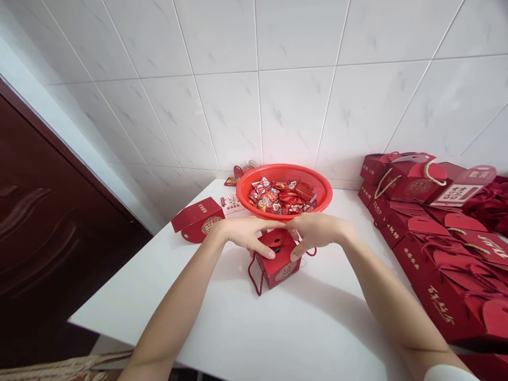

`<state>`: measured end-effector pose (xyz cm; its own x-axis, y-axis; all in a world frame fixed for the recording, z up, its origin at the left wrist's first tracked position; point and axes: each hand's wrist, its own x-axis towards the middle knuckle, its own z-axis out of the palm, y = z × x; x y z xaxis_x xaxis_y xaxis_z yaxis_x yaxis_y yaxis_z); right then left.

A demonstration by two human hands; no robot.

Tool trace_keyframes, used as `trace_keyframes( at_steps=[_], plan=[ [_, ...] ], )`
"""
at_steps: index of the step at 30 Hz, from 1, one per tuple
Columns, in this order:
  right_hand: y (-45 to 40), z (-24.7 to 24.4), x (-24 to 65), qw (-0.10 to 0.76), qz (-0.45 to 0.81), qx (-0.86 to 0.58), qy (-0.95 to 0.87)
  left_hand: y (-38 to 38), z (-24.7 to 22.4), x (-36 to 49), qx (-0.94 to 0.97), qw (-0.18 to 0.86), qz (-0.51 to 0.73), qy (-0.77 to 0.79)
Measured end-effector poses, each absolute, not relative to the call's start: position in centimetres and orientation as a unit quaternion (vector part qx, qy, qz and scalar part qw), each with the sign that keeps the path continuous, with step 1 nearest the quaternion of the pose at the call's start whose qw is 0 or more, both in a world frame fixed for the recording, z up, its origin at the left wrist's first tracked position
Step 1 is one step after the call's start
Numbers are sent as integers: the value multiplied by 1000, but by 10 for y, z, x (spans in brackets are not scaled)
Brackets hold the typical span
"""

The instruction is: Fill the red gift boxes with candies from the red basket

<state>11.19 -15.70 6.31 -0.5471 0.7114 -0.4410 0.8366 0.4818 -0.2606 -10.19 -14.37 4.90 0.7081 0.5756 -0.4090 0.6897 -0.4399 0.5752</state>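
One left hand [248,233], one right hand [319,232], so two total. One small box [279,266] between them, plus one lone box [196,216] off to the left. The stack of boxes [431,259] on the right is easily more than five, but they overlap too much for an exact count. One basket [324,194], tons of wrapped sweets [278,200] (too jumbled to count, tbh), one surface [222,304].

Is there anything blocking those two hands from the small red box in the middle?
No, nothing visible is: the left hand and right hand are both touching the small red box. The red basket sits behind it, and a red cord hangs beside it.
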Motion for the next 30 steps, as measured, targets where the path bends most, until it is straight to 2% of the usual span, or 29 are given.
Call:
trace_keyframes(
  at_steps=[17, 24, 30],
  plan=[
    [-153, 62, 118, 139, -251, 457, 842, -141, 49, -102, 841, 433, -68, 316],
    [-154, 63, 118, 138, -248, 460, 841, -140, 45, -103, 834, 420, -81, 348],
    [-159, 70, 119, 154, -193, 475, 845, -142, 47, -103, 830, 403, -98, 374]
  ],
)
